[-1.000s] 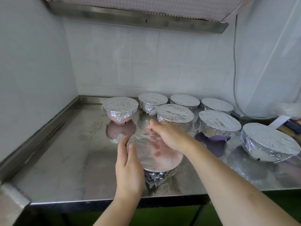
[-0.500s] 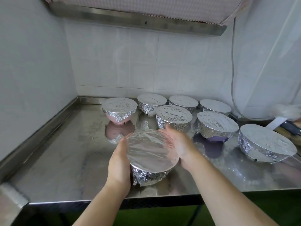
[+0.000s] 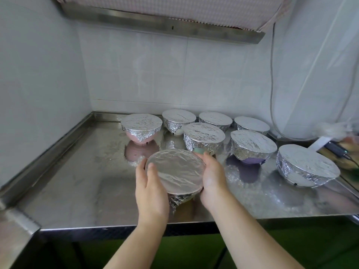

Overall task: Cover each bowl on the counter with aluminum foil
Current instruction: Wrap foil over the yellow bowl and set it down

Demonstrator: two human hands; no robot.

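A foil-covered bowl (image 3: 175, 171) sits near the front of the steel counter (image 3: 81, 181), tilted a little toward me. My left hand (image 3: 150, 193) cups its left side, thumb on the foil rim. My right hand (image 3: 210, 177) cups its right side, fingers curved round the far edge. Behind stand several more bowls wrapped in foil: a pink one (image 3: 141, 127) at the back left, a purple one (image 3: 252, 147) to the right, a wide one (image 3: 307, 165) at the far right, others along the wall.
White tiled walls close off the left and back. A steel hood (image 3: 161, 22) hangs overhead. A grey cable (image 3: 272, 94) drops down the right wall. Dark tools and a white strip (image 3: 330, 147) lie at the far right edge.
My right hand came off the top of the foil and moved to the bowl's right side. Both hands now hold the bowl's sides, and it sits slightly further back.
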